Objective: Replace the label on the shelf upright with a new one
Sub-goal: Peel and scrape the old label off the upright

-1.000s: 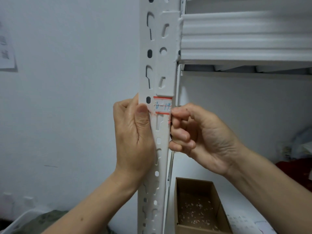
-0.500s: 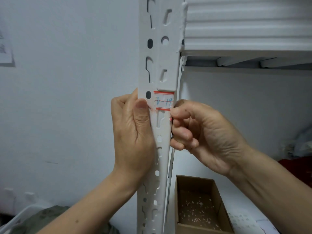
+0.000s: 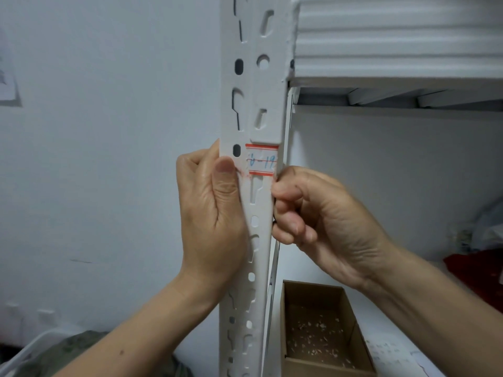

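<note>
Little has shifted: my left hand (image 3: 209, 213) still grips the shelf upright (image 3: 255, 104), thumb pressed on the left end of the red-bordered label (image 3: 262, 162), while my right hand (image 3: 326, 227), fingers curled, pinches at its right edge. The risk, as I judge it: pulled fast, the thin paper tears and leaves residue. Below my right hand, an open cardboard box (image 3: 321, 357) holds pale scraps.

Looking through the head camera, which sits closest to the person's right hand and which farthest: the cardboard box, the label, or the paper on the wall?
1. label: on the upright, at the fingertips of the right hand.
2. cardboard box: below the hand, on the lower shelf.
3. paper on the wall: far left edge of the view.
</note>
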